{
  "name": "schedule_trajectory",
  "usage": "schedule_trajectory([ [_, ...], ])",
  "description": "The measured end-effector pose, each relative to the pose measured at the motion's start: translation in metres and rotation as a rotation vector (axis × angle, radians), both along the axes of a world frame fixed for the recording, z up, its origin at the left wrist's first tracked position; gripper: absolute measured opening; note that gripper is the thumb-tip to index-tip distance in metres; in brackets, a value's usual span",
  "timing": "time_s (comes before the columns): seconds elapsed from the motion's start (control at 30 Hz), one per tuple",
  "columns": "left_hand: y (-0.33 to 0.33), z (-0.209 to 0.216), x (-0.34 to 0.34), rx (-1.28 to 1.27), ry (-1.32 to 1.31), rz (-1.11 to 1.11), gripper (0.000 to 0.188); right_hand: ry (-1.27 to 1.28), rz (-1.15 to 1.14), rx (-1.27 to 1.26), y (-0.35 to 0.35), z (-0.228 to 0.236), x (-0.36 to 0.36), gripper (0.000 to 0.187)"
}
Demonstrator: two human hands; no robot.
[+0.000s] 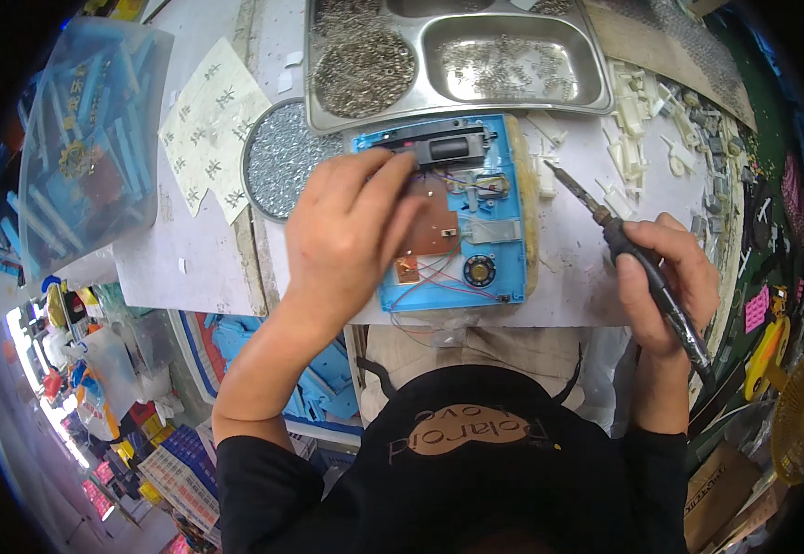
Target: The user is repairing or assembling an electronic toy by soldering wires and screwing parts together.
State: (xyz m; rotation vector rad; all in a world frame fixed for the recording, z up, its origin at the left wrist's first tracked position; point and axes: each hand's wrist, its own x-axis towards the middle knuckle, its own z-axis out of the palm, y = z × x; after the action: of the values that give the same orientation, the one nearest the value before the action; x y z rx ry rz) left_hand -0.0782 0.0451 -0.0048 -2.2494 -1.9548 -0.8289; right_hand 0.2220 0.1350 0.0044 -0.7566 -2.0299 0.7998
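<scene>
My left hand [347,231] reaches over an open blue plastic casing [510,249], its fingers bent round the left end of a black plastic part [453,148] at the casing's far side. The fingertips are partly blurred. Inside the casing are a brown circuit board [434,222], a small round speaker [480,270] and thin red and dark wires. My right hand [670,282] grips a soldering iron [637,254] by its black handle. The iron's tip points up and left, just right of the casing, apart from it.
A metal tray [599,78] of small metal parts stands behind the casing. A round dish of screws [287,157] lies left, beside a paper sheet [208,120]. White plastic pieces [628,138] are scattered right. A translucent bin [134,198] stands far left, a yellow fan [799,415] lower right.
</scene>
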Motion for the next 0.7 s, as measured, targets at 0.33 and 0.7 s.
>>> schedule_trajectory([
  [0.33,-0.002,0.015,-0.012,-0.041,-0.042,-0.038,0.016,0.036,0.033,-0.068,-0.001,0.003,-0.010,0.027],
  [0.7,0.016,-0.015,0.020,-0.244,-1.143,0.079,0.010,0.137,0.101,-0.441,-0.015,0.009,-0.064,0.053],
])
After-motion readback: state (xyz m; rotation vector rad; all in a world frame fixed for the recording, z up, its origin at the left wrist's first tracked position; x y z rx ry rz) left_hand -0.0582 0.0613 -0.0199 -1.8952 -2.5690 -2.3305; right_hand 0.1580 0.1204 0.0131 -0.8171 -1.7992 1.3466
